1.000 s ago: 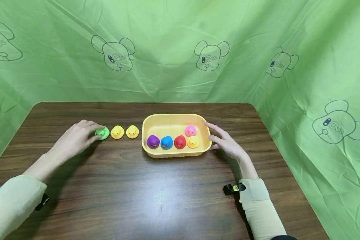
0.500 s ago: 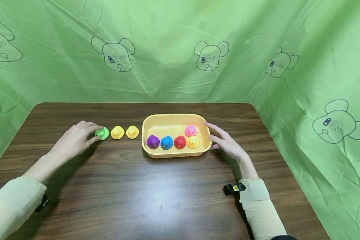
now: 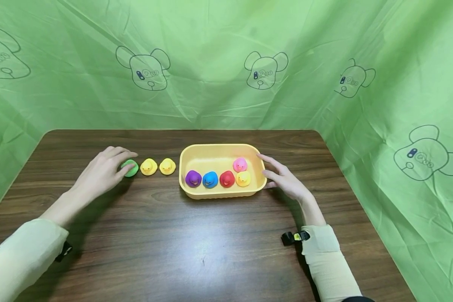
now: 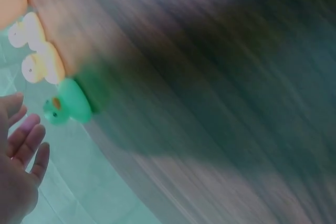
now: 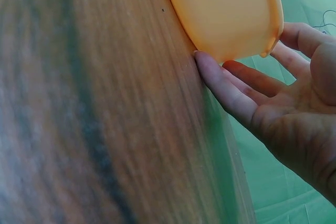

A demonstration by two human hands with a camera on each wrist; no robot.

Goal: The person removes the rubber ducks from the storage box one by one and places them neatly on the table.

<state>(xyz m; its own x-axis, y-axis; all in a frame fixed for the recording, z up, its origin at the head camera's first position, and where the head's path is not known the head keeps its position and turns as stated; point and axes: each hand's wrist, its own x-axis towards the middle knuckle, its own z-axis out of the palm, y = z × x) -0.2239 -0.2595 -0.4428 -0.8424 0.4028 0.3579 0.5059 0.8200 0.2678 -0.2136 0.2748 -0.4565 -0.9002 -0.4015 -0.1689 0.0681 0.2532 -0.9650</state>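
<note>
A green rubber duck (image 3: 134, 170) stands on the table at the left end of a row with two yellow rubber ducks (image 3: 149, 167). My left hand (image 3: 102, 171) is over it, its fingers spread and partly hiding it in the head view. In the left wrist view a gap shows between those fingertips and the green duck (image 4: 73, 102). My right hand (image 3: 288, 182) rests its extended fingers against the right end of a pale yellow plastic basket (image 3: 219, 195); the right wrist view shows the fingertips touching the basket (image 5: 228, 11).
Inside the basket sit purple (image 3: 193, 179), blue (image 3: 210, 180), red (image 3: 227, 179), yellow (image 3: 243, 179) and pink ducks (image 3: 240, 164). The brown wooden table (image 3: 196, 243) is bordered by a green curtain (image 3: 211, 105) at the back and sides.
My left hand has let go of the green duck, its fingers spreading and shifting slightly right and up. The right hand, basket and ducks look unmoved.
</note>
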